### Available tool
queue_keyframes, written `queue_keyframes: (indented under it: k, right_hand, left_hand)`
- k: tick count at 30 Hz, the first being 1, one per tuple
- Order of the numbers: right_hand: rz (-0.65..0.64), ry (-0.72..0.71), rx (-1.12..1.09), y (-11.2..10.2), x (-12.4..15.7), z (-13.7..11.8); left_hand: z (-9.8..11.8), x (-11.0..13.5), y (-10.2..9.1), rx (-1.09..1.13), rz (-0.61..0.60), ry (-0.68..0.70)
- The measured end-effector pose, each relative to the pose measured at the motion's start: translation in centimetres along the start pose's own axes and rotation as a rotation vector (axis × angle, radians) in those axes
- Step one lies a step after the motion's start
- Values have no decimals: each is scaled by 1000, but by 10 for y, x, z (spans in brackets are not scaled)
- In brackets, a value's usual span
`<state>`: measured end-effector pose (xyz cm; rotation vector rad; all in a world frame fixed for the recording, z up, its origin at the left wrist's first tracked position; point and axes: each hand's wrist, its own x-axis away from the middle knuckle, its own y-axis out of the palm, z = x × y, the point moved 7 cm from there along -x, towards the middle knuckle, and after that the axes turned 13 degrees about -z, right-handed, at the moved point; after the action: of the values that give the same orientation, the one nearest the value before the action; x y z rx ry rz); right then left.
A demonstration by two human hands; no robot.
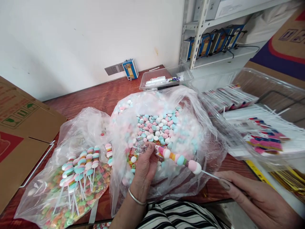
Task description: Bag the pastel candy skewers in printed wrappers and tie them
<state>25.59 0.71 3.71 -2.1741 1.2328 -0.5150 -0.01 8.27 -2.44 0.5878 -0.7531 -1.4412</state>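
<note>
My right hand pinches the white stick of a candy skewer threaded with pink, white, orange and blue pieces. The skewer points left over an open plastic bag of pastel candy pieces. My left hand, with a silver bangle on the wrist, rests inside this bag. Its fingers are curled at the skewer's tip, next to a small clear wrapper. Whether they hold anything I cannot make out.
A second plastic bag at the left holds finished skewers on coloured ring candies. Cardboard boxes lie far left. Clear bins with packaged sticks stand right, a small clear tray behind, and a metal shelf at the back.
</note>
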Motion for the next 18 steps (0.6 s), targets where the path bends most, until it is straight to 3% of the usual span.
queue_keyframes:
  k: [4, 7, 10, 14, 16, 18]
  right_hand:
    - [-28, 52, -70, -1, -3, -4]
    - [-74, 94, -243, 10, -11, -12]
    - [-126, 193, -581, 40, -15, -14]
    - [-192, 375, -1249, 103, -16, -11]
    - [-182, 401, -1426, 123, -19, -12]
    - [-152, 382, -1454, 131, -25, -12]
  left_hand:
    - [6, 2, 7, -102, -71, 5]
    - [5, 3, 16, -77, -104, -30]
    - [-2, 4, 22, 86, -35, -103]
    - [-9, 2, 32, 292, 0, -117]
    - [-11, 0, 35, 350, -5, -112]
    - [-13, 0, 34, 370, 32, -115]
